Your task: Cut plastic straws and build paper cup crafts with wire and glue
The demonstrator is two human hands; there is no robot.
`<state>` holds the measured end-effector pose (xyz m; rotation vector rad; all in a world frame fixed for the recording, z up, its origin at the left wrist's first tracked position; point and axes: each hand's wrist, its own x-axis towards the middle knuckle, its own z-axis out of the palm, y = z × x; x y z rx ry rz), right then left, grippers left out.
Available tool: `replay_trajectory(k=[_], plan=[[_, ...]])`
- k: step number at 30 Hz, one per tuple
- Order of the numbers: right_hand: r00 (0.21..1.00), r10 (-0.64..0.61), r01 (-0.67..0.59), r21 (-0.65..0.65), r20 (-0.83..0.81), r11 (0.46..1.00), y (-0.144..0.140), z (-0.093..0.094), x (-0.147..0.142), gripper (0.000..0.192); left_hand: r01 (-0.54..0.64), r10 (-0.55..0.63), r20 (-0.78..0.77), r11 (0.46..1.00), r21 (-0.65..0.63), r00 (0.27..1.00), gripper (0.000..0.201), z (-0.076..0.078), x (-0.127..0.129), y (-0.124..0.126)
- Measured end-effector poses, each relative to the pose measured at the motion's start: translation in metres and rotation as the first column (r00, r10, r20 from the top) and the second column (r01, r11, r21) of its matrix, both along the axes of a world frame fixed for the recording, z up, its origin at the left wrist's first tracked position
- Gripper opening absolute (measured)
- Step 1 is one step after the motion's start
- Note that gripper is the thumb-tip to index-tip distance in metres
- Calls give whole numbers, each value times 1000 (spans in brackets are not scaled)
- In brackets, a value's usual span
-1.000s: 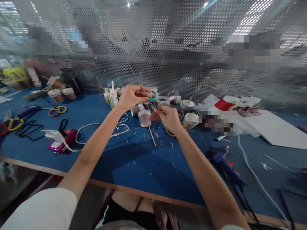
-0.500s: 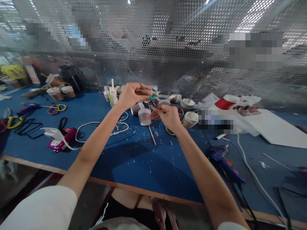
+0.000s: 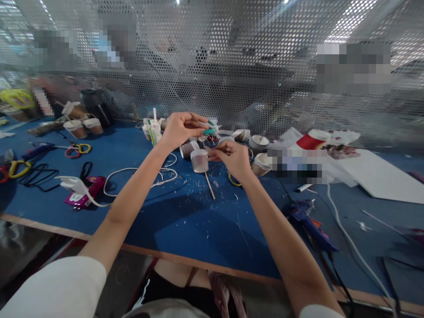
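My left hand [image 3: 183,129] is raised over the middle of the table, its thumb and fingers drawn together in a pinch. A thin strand seems to pass by its fingers, too fine to name. Lower and to the right, my right hand [image 3: 233,158] also pinches, and what lies between its fingertips is too small to make out. Close by its fingertips is a translucent cup [image 3: 199,161]. A thin wooden stick [image 3: 210,186] extends below the cup. Behind the cup lies a brown patterned paper cup [image 3: 188,150] on its side, partly hidden.
At the left are a purple power adapter [image 3: 84,192] with a white cable, scissors [image 3: 78,150] and several lidded cups [image 3: 75,129]. A blue glue gun [image 3: 311,225] and a white board [image 3: 384,176] lie at the right. A perforated metal screen [image 3: 212,57] stands behind.
Both hands keep nearly the same places, still pinching. The fingers of my right hand have shifted slightly beside the translucent cup. The view has moved a little.
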<state>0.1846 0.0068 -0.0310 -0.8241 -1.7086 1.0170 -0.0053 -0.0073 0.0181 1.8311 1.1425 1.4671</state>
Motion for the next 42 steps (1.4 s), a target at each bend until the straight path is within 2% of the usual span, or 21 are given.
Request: replay_trajectory(k=[8,15,17,21,25,27,31,36,40,42], plan=[[992,128,-127,-109,-4,986,-2,3,-3,44,7,-7,21,1000,-11,1000,24,2,3,-2],[985,167,-173,-206,-48,963,-3,2,-4,50,19,-19,15,1000,-16,1000,26,2,3,-2],[989,140,-147,-179,-47,973,-4,3,-4,48,26,-26,21,1000,0,999,27,0,2,0],[1000,2,-2,-44,-14,999,-2,1,-2,36,14,-14,16,1000,0,1000,28,-1,-1,3],[993,-91,84,102,68,991,2,-5,0,30,8,-8,4,1000,-19,1000,26,-1,0,2],[991,-102,93,103,83,990,3,-7,0,28,12,-12,-3,1000,-24,1000,25,0,1,1],[999,18,-17,-22,36,1000,1,-7,-5,30,23,-23,2,1000,-14,1000,25,-1,1,1],[992,126,-129,-150,-26,980,-2,-3,-9,41,27,-27,16,999,-28,1000,27,0,3,0],[976,220,-216,-189,-1,958,-4,1,-8,44,9,-9,-7,999,-50,1000,27,2,4,-2],[973,228,-221,-171,24,960,-5,2,-8,42,6,-6,-10,999,-46,1000,27,2,4,-2]])
